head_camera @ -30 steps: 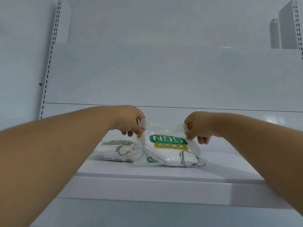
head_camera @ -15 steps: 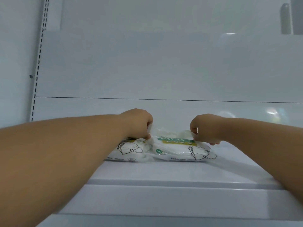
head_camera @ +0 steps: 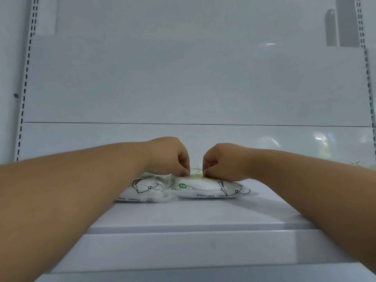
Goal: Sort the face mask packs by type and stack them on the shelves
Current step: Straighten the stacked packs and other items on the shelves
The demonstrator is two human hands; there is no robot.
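At the centre of the frame, the left hand (head_camera: 173, 157) and right hand (head_camera: 221, 161) sit close together, fingers curled and pinching the top of the right pack (head_camera: 209, 189) on the shelf (head_camera: 193, 216). It should be pressed flat and squared against the left pack (head_camera: 146, 190) touching it. Slotted rails (head_camera: 26, 82) stand clear at the edges.
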